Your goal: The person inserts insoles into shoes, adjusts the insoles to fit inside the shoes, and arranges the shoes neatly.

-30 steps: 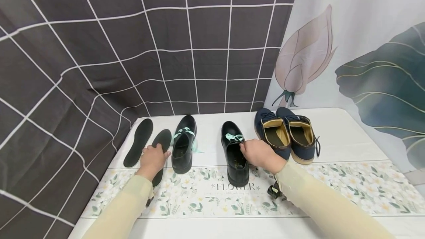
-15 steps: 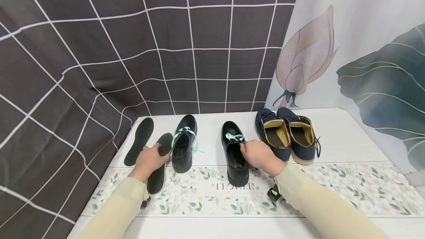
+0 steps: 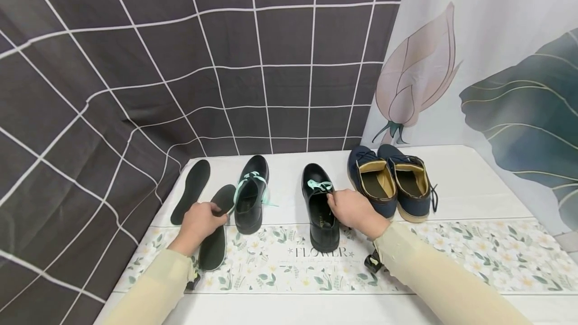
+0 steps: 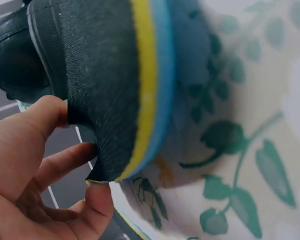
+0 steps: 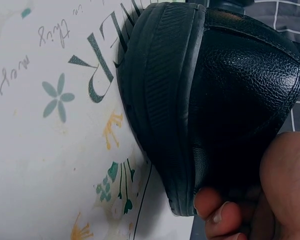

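My left hand [image 3: 199,225] pinches a black insole [image 3: 213,250] across its middle, thumb on one face and fingers beneath its side edge. Yellow and blue layers show along the insole's rim in the left wrist view, where it is tilted. To its right stands a black shoe [image 3: 248,219] with mint-green laces. A matching black shoe [image 3: 324,237], its lace tied in a bow, sits upright further right. My right hand [image 3: 354,210] grips that shoe by the right side of its opening; the right wrist view shows fingers low against its outer wall.
Another black insole [image 3: 191,192] lies flat at the far left. A pair of navy shoes [image 3: 371,184] with tan linings stands behind my right hand. A dark grid curtain [image 3: 289,89] rises along the back and left of the white table [image 3: 474,184].
My left hand has moved down and left, drawing the insole toward me and away from the left black shoe. The right hand stays on its shoe.
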Motion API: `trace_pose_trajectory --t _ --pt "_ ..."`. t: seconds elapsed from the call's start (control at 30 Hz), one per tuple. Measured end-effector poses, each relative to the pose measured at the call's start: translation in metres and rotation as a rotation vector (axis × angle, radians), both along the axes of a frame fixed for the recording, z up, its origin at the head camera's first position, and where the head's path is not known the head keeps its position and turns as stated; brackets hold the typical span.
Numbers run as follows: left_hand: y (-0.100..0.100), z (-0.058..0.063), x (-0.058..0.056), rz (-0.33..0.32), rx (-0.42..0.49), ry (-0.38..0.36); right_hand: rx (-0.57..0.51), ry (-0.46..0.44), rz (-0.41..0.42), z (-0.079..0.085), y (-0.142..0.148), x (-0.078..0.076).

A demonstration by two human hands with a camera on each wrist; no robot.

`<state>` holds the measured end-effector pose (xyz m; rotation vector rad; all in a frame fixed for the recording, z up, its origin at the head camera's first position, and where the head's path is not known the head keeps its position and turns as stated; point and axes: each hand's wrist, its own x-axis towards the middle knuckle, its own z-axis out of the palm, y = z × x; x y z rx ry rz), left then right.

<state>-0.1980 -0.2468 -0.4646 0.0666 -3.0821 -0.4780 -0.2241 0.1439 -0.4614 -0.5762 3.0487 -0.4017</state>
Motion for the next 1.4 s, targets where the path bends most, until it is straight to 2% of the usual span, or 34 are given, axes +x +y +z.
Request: trace_pose_trajectory --t 0.13,0.37,0.47,0.6,0.73,0.9,1.1,1.23,1.4 --pt "0.005 0.001 0.0 -0.019 -0.025 0.028 0.009 0.002 -0.005 -0.001 0.001 0.0" --pt "0.016 0.005 0.001 -0.022 -0.116 -0.01 0.006 0.013 -0.01 -0.001 0.001 -0.001" --pt "0.016 0.005 0.001 -0.038 -0.152 0.011 0.011 0.017 -0.012 -0.003 0.001 -0.002" --pt "0.011 0.004 0.001 -0.033 -0.129 0.005 0.012 0.03 -0.003 -0.004 0.0 -0.001" --pt "0.004 0.007 0.005 -0.024 -0.065 -0.025 0.011 0.022 -0.005 -0.004 0.0 0.0" --pt "-0.002 0.024 0.015 -0.033 -0.04 -0.033 0.013 0.009 -0.008 -0.003 0.0 0.0" --pt "-0.007 0.051 0.027 -0.028 -0.036 -0.037 0.014 0.003 -0.012 -0.001 -0.001 0.001" --pt "0.0 0.07 0.037 -0.064 -0.051 -0.053 0.02 0.001 -0.019 0.0 -0.002 0.001" --pt "0.018 0.089 0.047 -0.125 -0.036 -0.068 0.017 -0.008 -0.019 0.001 -0.002 0.0"
